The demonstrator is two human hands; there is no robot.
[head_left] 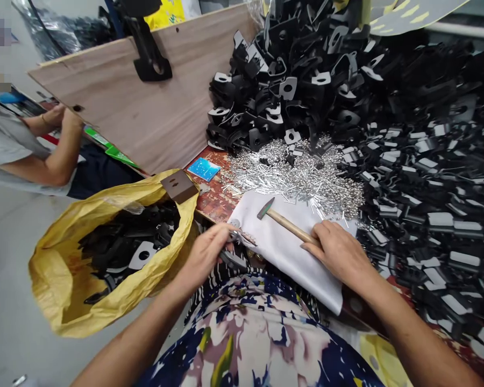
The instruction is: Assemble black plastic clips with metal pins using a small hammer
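In my right hand (334, 250) is the wooden handle of a small hammer (290, 227), its metal head pointing up and left over a pale grey sheet (282, 252). My left hand (210, 250) is closed on a dark plastic part (234, 259) near the sheet's left edge; small metal pieces show by its fingertips. Just beyond the hammer lies a heap of thin silvery pins (298, 172).
A yellow sack (52, 263) of black parts stands open at left, a brown block (180, 186) on its rim. Behind rises a wooden board (177, 102). Black parts (290, 88) pile up behind and at right. Another person's arm (60, 156) is at far left.
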